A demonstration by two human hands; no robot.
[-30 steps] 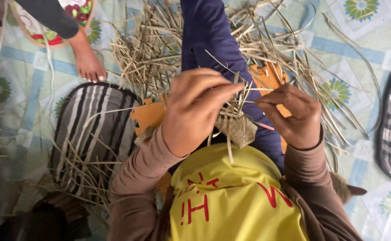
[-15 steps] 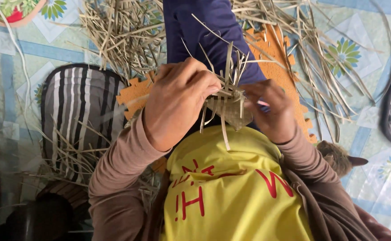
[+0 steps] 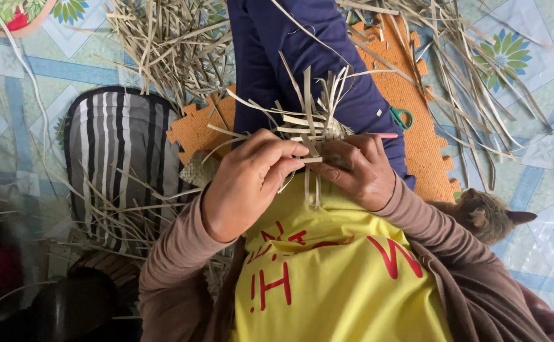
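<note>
A small woven piece of dry straw strips (image 3: pixel 315 123) sits between both hands, above my yellow shirt, with loose strip ends sticking up and out. My left hand (image 3: pixel 248 183) pinches a strip at its lower edge with thumb and fingers. My right hand (image 3: pixel 359 168) grips the piece from the right and also holds a thin pink stick (image 3: pixel 388 135). My leg in dark blue trousers (image 3: pixel 302 57) stretches away under the work.
An orange foam mat (image 3: pixel 416 114) lies under my leg, with green-handled scissors (image 3: pixel 402 117) on it. Loose straw (image 3: pixel 163 44) is scattered over the patterned floor. A striped cushion (image 3: pixel 115 142) lies left. A cat (image 3: pixel 486 215) sits at right.
The view has drawn closer and shifted. Both hands stay on the woven piece, and my left hand has slid down to pinch a strip at its lower edge. The other person's hand is out of view.
</note>
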